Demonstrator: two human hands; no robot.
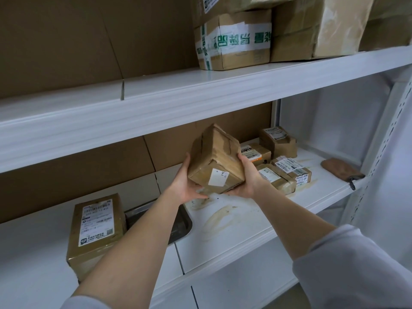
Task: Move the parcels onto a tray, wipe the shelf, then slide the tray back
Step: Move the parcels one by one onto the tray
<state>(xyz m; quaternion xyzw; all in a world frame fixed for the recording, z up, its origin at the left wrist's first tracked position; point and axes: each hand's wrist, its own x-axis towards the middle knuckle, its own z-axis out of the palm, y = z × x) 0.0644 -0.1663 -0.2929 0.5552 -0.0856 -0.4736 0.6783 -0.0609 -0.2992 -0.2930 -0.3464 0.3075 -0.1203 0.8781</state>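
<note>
Both sides gripped: w/ L hand [185,186] & R hand [247,179] we hold a tilted parcel [216,161] over the stained shelf [234,219], tray [182,228] at lower left.

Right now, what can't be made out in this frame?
Head view:
1. Shallow steel tray: mostly covered by the left forearm and the tall labelled brown parcel.
2. Taped cardboard boxes on the top shelf: cut off by the upper edge.
3. White labels on the small brown parcels: print too small.
</note>
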